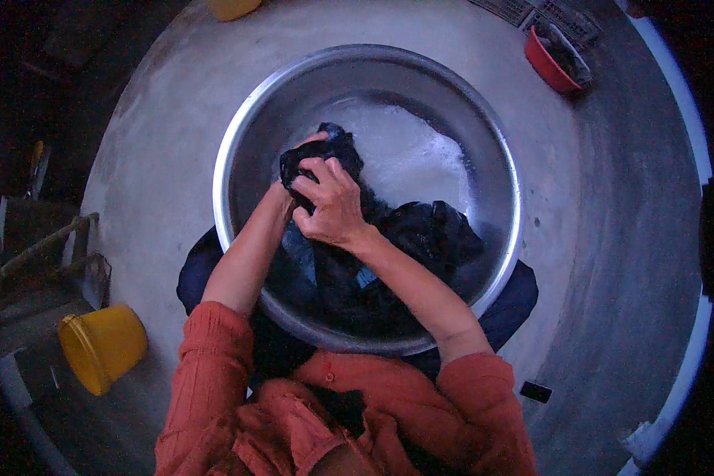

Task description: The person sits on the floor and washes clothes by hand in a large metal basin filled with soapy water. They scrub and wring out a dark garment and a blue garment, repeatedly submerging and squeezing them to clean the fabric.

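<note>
1. Head view, nearest first: orange knitted sleeves (pixel 214 373) pushed up, both bare forearms reaching forward over the rim of a big metal basin (pixel 238 143).
2. Right hand (pixel 335 208) on top, fingers curled and clamped round a bunched fold of dark wet cloth (pixel 333 151), held just above the water.
3. Left hand (pixel 287 192) mostly hidden beneath the right; only a thumb tip showing at the bundle, seemingly closed on the same fold, though cannot tell for certain.
4. Rest of the cloth trailing down into the near half of the basin, heaped dark against the right wall; soapy white water (pixel 408 151) in the far half.
5. Beside the basin on the concrete floor (pixel 603 206): yellow bucket (pixel 103 345) lying on its side at lower left, small black flat object (pixel 535 391) at lower right.
6. Farther off: red bowl (pixel 555 59) near a grate at upper right, another yellow thing at the top edge.
7. Likely risks: suds slopping over the near rim onto the lap and sleeves if rubbed hard; slick fabric slipping from the grip; wet floor turning slippery underfoot.
</note>
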`<state>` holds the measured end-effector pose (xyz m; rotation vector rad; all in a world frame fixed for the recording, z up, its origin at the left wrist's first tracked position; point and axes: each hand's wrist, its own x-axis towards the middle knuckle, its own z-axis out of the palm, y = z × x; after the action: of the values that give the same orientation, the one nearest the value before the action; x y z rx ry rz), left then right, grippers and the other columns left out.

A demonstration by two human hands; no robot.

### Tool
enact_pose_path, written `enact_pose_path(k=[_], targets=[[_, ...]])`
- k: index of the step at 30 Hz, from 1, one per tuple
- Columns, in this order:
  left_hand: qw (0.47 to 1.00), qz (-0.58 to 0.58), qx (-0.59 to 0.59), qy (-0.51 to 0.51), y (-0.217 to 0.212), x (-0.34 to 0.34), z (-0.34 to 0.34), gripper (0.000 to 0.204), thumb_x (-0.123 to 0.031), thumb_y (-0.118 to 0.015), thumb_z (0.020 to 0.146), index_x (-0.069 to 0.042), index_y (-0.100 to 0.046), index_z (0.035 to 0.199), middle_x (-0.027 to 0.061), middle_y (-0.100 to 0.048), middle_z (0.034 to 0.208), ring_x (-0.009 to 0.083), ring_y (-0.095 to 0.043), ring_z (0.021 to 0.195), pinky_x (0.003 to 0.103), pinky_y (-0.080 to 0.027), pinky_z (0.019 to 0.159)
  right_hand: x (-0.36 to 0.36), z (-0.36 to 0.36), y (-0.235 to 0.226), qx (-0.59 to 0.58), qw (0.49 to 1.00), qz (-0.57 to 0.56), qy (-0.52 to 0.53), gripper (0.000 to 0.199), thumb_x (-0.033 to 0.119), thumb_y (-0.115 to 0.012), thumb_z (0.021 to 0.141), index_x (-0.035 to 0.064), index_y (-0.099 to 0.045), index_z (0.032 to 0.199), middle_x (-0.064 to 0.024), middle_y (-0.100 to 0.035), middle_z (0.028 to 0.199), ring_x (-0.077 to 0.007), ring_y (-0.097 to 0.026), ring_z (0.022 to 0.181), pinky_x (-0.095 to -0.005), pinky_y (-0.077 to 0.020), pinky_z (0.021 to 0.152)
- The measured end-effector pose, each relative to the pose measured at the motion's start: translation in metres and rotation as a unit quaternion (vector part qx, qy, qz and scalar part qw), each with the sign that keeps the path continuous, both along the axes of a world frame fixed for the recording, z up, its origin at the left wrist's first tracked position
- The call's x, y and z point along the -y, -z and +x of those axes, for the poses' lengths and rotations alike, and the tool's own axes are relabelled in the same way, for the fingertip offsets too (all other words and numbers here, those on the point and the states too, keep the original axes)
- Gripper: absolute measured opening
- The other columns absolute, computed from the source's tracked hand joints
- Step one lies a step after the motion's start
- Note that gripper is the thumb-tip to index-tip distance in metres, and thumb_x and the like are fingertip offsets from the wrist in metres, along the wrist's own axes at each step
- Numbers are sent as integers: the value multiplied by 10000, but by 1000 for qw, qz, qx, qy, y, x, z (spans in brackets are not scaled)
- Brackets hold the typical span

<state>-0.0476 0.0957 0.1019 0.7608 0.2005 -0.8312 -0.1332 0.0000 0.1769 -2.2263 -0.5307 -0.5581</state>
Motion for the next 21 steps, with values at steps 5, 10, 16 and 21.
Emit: enact_pose_path(k=[5, 10, 16, 21], targets=[[991, 117, 15, -63, -24, 23, -21, 339, -395, -512, 803, -77, -571, 907, 48, -570, 828, 162, -554, 767, 309, -473, 658, 43, 49, 35, -52, 980, 136, 136, 230, 96, -509, 590, 6, -531, 800, -161, -516, 802, -345, -519, 771, -373, -441, 698], [930, 363, 32, 49, 10, 22, -7, 499, -472, -486, 797, -21, -579, 990, 81, -609, 949, 183, -584, 800, 312, -462, 687, 176, 81, 92, -411, 881, -95, 215, 639, 511, -679, 565, 157, -519, 1073, -221, -403, 1144, -402, -404, 1077, -488, -331, 909], [795, 544, 255, 78, 51, 12, 5, 591, -486, -647, 691, -88, -489, 1097, 161, -553, 1028, 317, -475, 1042, 403, -403, 829, 170, 76, 106, -401, 848, -111, 327, 756, 564, -645, 590, 192, -449, 1218, -209, -310, 1284, -442, -307, 1168, -533, -294, 933], [959, 281, 14, -35, 40, 12, 10, 828, -638, -557, 674, -96, -315, 1252, 143, -488, 1151, 310, -474, 1034, 427, -405, 833, 92, 77, 106, -322, 944, -11, 72, 479, 304, -629, 611, 127, -561, 1052, -108, -441, 1176, -363, -430, 1064, -430, -414, 850]])
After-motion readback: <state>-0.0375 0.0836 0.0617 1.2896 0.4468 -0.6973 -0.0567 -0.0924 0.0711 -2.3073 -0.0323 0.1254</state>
